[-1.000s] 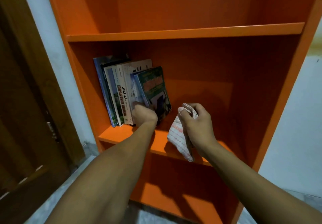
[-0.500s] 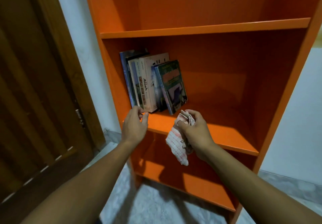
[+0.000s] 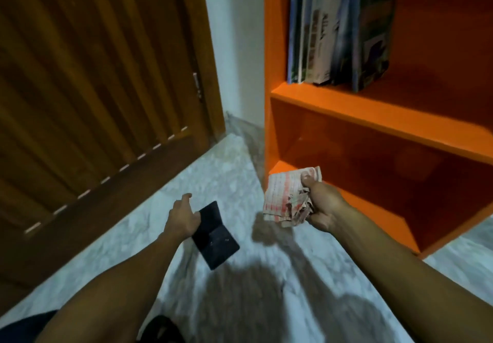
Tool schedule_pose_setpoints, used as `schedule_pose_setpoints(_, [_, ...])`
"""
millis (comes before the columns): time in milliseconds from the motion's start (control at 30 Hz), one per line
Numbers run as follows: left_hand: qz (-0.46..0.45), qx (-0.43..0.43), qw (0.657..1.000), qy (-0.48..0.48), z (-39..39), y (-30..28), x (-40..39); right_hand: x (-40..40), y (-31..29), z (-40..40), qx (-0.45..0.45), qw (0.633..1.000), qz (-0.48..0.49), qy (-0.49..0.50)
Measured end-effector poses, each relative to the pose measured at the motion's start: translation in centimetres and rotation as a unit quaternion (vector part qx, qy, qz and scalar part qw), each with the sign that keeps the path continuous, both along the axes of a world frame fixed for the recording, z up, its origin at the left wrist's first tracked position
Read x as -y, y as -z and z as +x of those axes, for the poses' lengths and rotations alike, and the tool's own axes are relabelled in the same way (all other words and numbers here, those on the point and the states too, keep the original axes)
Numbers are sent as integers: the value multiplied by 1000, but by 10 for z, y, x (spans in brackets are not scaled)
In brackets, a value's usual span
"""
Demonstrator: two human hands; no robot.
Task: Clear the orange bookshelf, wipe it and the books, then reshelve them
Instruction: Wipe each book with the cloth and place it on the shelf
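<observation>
The left hand (image 3: 182,216), low in the middle of the frame, reaches down to a dark book (image 3: 215,236) that lies over the pale marbled floor (image 3: 226,161). Its fingers are on the book's upper left edge, but blur hides whether they grip it or only touch it. Whether the book rests flat on the floor cannot be told either.

The right hand (image 3: 321,206), right of centre, has its fingers and thumb curled round a crumpled cloth (image 3: 285,197) with red and white stripes, held just in front of the lowest shelf opening.

The orange bookshelf (image 3: 373,118) fills the right side of the frame. In its upper compartment, at the top of the frame, a row of books (image 3: 338,30) stands upright against the left wall, their covers blurred.

A brown wooden door (image 3: 93,76) takes up the upper left, with a strip of white wall (image 3: 234,49) between it and the shelf.
</observation>
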State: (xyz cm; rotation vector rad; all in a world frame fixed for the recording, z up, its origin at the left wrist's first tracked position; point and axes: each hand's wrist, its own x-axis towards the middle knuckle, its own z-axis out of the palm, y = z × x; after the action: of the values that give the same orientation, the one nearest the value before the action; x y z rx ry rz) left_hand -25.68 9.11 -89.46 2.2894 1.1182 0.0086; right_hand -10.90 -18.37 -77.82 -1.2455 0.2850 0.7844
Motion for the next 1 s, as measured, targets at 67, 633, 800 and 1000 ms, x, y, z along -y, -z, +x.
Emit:
schedule_pose_setpoints(67, [-20,-27,999,-19,-16,22,-6,-5,15,-5,-28,1000,-3,-8])
schedule_pose_setpoints(633, [63,0,998,-7,-9,68,0,2,39,-13,-141,982,111,-50])
schedule_pose_setpoints(800, [48,73,994,58,24,23,9,11,22,-3,-123,983,133,-2])
schedule_pose_setpoints(1000, [25,180,977,116,52,-58,22,15,3,1,-79,985,136,74])
